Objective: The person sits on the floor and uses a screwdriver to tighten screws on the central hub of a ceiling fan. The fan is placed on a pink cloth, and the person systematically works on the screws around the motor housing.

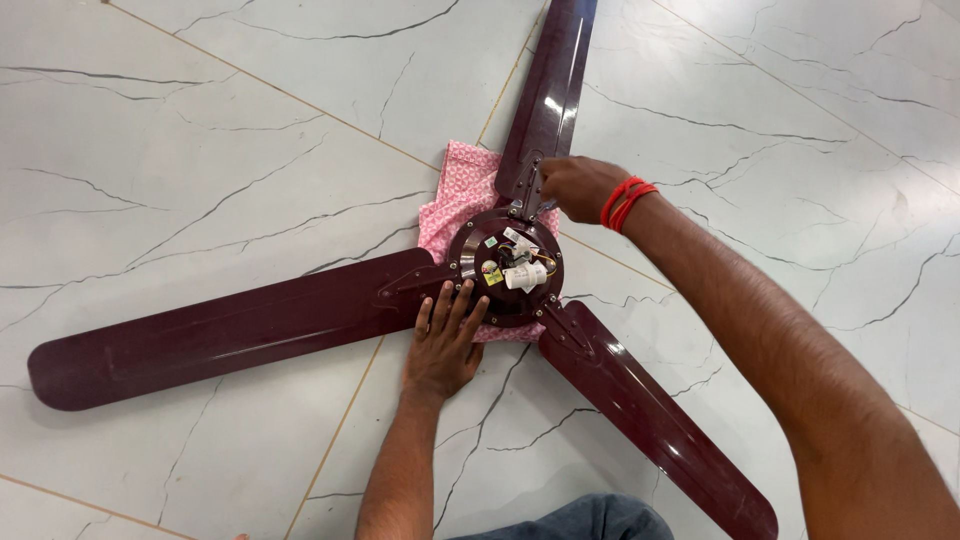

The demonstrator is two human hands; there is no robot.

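The floor [200,130] fills the whole view: large glossy tiles, white with a faint grey-green cast, veined with thin dark lines that wander like cracks in marble. Narrow tan grout lines [300,100] run diagonally across it, one from the upper left toward the middle, others crossing it and slanting down toward the lower left. The light is bright and even, seemingly daylight, and the polished surface throws a soft sheen with barely any shadow. No wall, window or furniture shows from where I stand; only this pale tiled floor, edge to edge.
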